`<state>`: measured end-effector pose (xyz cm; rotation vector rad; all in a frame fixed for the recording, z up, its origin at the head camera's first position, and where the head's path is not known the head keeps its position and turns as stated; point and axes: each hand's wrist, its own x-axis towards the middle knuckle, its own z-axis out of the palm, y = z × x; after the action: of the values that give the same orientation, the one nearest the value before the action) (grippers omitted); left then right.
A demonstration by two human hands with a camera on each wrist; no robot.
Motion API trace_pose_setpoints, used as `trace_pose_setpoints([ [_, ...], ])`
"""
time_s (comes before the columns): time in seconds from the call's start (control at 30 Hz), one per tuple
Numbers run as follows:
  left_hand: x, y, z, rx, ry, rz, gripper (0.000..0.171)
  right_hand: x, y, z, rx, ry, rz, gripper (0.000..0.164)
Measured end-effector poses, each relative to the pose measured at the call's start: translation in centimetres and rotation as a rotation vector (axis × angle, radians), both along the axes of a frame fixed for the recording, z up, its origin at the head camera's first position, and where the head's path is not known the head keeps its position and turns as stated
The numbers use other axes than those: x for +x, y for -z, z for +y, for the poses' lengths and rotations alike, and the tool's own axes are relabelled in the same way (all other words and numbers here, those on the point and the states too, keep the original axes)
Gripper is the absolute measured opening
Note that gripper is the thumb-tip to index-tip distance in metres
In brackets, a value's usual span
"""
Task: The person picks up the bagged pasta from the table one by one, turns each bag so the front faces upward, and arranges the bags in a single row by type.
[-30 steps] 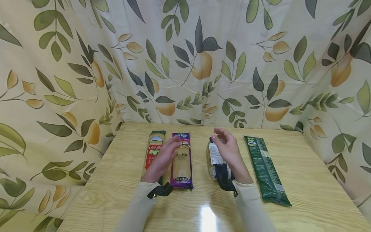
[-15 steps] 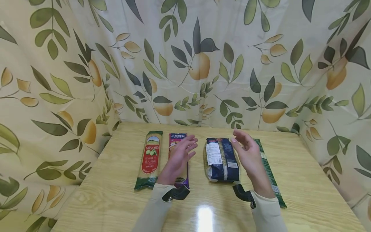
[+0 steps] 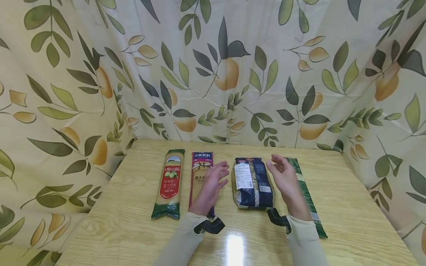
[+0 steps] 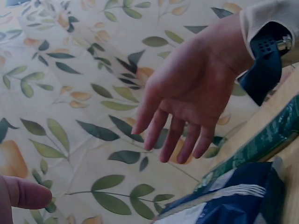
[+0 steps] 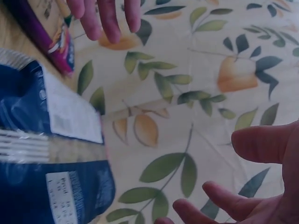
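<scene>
A navy bag with a white label (image 3: 244,176) lies on the table between my two hands; pale contents show through its clear strip. To its left, my left hand (image 3: 210,190) is held over the purple pasta pack (image 3: 201,166), fingers loosely extended, covering part of it. My right hand (image 3: 288,184) is at the bag's right side and overlaps the dark green pack (image 3: 309,199). Its fingers are relaxed, with nothing in them. In the left wrist view, the right hand (image 4: 196,88) hangs with spread fingers beyond the navy bag (image 4: 229,196).
A green and red Olivoilà spaghetti pack (image 3: 169,183) lies at the left on the wooden table (image 3: 116,218). A leaf-and-fruit patterned curtain (image 3: 206,99) stands along the table's back and sides. Light glares off the front of the tabletop.
Both hands have moved right. The left hand no longer covers the Olivoilà pack and is over the purple one; the right hand has come off the navy bag to its right side.
</scene>
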<state>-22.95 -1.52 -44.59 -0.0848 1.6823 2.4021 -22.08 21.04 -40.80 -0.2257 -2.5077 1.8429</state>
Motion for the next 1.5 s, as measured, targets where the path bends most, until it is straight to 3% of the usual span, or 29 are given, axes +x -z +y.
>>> trace_pose_setpoints([
  [0.23,0.1,1.6,1.3,-0.028,0.030,-0.057,0.055,-1.0,1.8,0.4,0.024,0.031,-0.079,0.062],
  [0.6,0.2,3.0,2.4,-0.048,0.002,-0.110,0.062,-2.0,3.8,1.2,0.027,0.002,-0.151,0.066],
  [0.97,0.4,3.5,2.5,-0.025,0.114,-0.156,0.069,-2.6,5.3,1.8,0.088,-0.120,-0.270,0.076],
  [1.23,0.4,3.5,2.5,-0.001,0.180,-0.188,0.038,-2.7,5.5,1.9,0.061,-0.154,-0.309,0.081],
  [1.5,0.4,3.7,2.3,0.010,0.229,-0.198,0.046,-2.5,5.2,1.6,0.028,-0.173,-0.326,0.082],
])
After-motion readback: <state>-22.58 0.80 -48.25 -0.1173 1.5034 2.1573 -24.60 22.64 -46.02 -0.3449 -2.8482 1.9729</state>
